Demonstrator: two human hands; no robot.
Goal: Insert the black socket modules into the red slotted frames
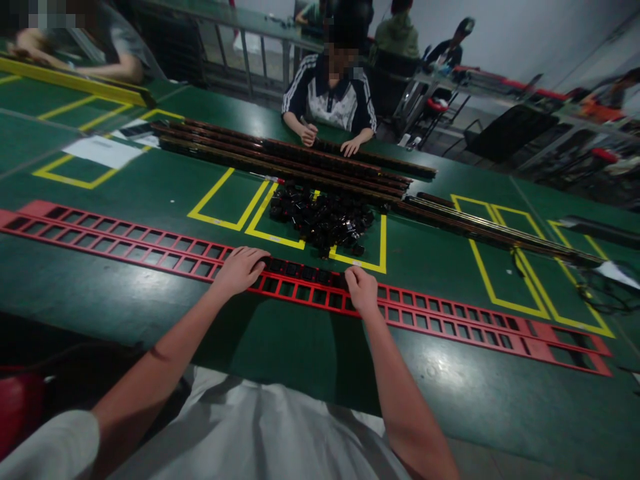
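Note:
A long red slotted frame (180,265), with two rows of square openings, lies across the green table in front of me. Several black square parts (301,272) sit side by side in its upper row, between my hands. My left hand (241,270) rests over the frame, its fingers bent together on the left end of that black row. At the right end, my right hand (363,291) is closed, fingertips against a black part. The fingers partly hide what each touches. Beyond the frame lies a heap of small black parts (325,217).
Long dark strips (280,160) are stacked behind the heap, and more strips (500,227) lie to the right. White papers (104,152) lie at left. Yellow tape outlines (220,220) mark the green table (150,320). A person (330,100) sits opposite, holding a pen-like tool.

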